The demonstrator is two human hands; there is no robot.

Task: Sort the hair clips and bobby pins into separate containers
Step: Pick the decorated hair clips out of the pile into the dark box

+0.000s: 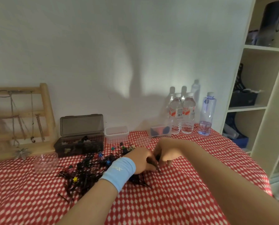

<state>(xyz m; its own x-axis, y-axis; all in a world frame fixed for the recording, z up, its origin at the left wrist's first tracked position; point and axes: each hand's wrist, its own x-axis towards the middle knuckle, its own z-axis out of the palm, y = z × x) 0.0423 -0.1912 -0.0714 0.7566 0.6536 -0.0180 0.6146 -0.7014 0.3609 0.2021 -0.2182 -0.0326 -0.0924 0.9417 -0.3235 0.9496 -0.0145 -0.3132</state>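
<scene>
Lying heaped mid-table on the red-checked cloth (168, 200): bobby pins (85, 174) mixed with small hair clips (75, 179). At heap's right edge, left hand (140, 159) and right hand (165, 153) meet, curled fingers pinching several dark pins. Open grey box (80, 143) behind.

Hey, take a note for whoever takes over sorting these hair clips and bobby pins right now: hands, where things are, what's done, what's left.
Hands: left hand, with a blue wristband, and right hand both grip a few dark bobby pins, just right of the pile.
Things: the mixed pile of pins and coloured hair clips lies on the tablecloth. The grey box, lid open, holds some clips. The clear tub beside it looks unfilled.
Done: a few clips boxed.
Left: most of the pile.
</scene>
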